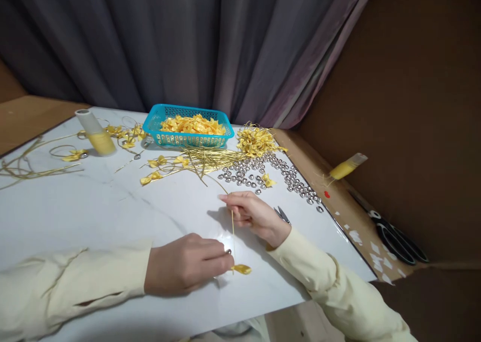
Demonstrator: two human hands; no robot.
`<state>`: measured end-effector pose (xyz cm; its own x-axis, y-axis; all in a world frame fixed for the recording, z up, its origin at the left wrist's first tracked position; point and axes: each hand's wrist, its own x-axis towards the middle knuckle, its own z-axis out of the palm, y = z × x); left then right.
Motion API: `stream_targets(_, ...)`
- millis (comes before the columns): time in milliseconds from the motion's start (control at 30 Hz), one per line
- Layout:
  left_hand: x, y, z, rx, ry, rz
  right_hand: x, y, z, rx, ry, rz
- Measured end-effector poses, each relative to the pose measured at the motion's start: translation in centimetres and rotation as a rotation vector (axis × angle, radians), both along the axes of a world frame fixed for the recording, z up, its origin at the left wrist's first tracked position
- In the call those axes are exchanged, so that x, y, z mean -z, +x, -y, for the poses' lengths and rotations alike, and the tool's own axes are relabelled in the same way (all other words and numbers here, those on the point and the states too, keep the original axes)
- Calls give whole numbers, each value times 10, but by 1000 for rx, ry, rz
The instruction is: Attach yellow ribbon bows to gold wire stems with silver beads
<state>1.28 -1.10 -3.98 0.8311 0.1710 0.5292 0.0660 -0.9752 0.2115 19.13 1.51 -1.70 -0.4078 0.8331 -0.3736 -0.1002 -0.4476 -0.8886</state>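
My left hand (190, 263) is closed in a pinch on a small yellow ribbon bow (242, 269), near the table's front. A silver bead (228, 251) shows at its fingertips. My right hand (253, 214) is closed on a thin gold cord (233, 234), which runs down from its fingers to the bow and also trails up toward the pile of cords. Part of the bow is hidden behind my left fingers. Just beyond my right hand, a loose yellow bow (268, 180) lies among many scattered silver beads (244, 174).
A blue basket (188, 140) of yellow bows stands at the back. Gold cords (214, 160) and a heap of corded bows (255, 140) lie before and beside it. A yellow-filled bottle (98, 136) stands left. Small scissors (282, 214) lie by my right wrist; large scissors (398, 241) lie right.
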Motion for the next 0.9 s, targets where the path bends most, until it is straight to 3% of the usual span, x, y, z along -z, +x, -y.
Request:
stream_targets(300, 3, -2, 0, -25, -115, 17, -3, 36, -30, 416, 252, 89)
stream_targets(533, 4, -1, 3, -43, -199, 69, -4, 37, -29, 595, 528, 304)
stream_targets(667, 0, 0, 3, -96, -288, 87, -30, 34, -6, 500, 722, 490)
stream_targets(767, -1, 1, 2, -134, -389, 106, -50, 36, 28, 432, 761, 536)
stream_targets(900, -2, 2, 1, -167, -515, 99, -46, 35, 77, 158, 712, 683)
